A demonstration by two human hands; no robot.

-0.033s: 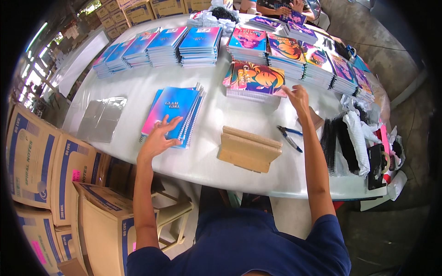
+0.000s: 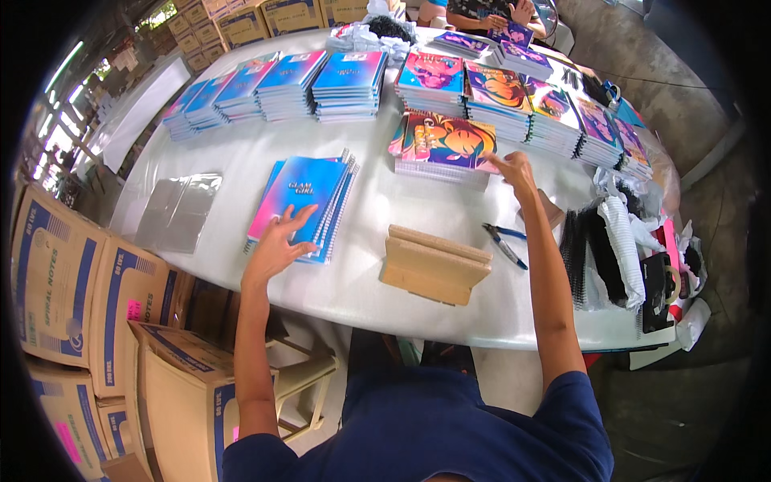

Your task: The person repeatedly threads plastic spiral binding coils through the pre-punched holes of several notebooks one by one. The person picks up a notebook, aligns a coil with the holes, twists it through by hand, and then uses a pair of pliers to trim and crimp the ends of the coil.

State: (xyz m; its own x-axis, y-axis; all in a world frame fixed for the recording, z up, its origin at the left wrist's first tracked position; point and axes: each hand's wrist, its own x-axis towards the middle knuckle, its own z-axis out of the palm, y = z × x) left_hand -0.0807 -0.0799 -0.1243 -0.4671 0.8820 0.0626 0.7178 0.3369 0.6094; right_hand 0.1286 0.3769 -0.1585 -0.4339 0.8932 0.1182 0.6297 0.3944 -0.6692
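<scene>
My left hand (image 2: 281,243) rests, fingers spread, on the lower part of a small stack of blue-and-pink spiral notebooks (image 2: 309,186). The wire coils line the right side of that stack. My right hand (image 2: 514,171) is at the right corner of a colourful illustrated notebook cover (image 2: 446,138), with its fingertips closed on the edge. White pages show beneath this cover, in a pile right of the blue notebooks. Nearer to me, a folded brown cardboard piece (image 2: 434,269) stands on the table. Pliers with dark blue handles (image 2: 506,245) lie open beside my right forearm.
Blue notebook stacks (image 2: 349,76) and illustrated notebook stacks (image 2: 494,84) line the table's far side. Clear plastic sleeves (image 2: 178,213) lie at left. Black coils (image 2: 575,253) and plastic wrapping crowd the right edge. Cartons (image 2: 132,297) stand at lower left; another person's hands (image 2: 514,16) show beyond.
My right hand has shifted slightly left, its fingers coming further over the corner of the illustrated cover. My left hand stays on the blue notebooks. The whole view has tilted very slightly.
</scene>
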